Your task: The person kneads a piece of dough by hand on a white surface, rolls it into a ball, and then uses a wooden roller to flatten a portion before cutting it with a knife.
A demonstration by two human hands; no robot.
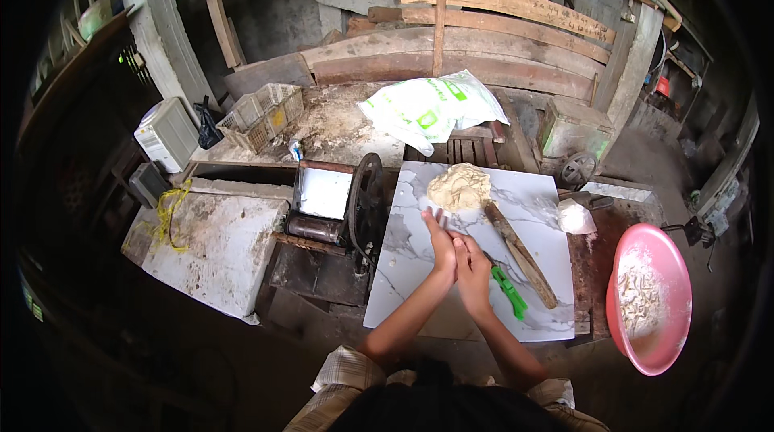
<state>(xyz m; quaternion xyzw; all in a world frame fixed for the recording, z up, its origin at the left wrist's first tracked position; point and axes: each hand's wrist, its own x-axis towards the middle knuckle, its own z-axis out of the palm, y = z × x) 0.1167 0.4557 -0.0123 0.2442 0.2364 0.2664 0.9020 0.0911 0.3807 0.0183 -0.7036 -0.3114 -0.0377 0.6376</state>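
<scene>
My left hand [439,248] and my right hand [472,267] meet palm to palm over a white marbled board [403,287]. The left fingers stretch forward; the right fingers are bent against the left hand, and whatever lies between the palms is hidden. A lump of pale dough [458,187] sits just beyond my fingertips. A worn wooden rod [524,258] lies diagonally beside my right hand, with a green plastic-handled tool [508,291] next to it.
Left are a roller machine [314,226] with a flywheel and a stained slab [210,254]. Right are a pink basin [673,311] holding floury dough and a small powder bag [576,216]. Behind lie a white sack [427,105], a crate [254,117] and wooden planks.
</scene>
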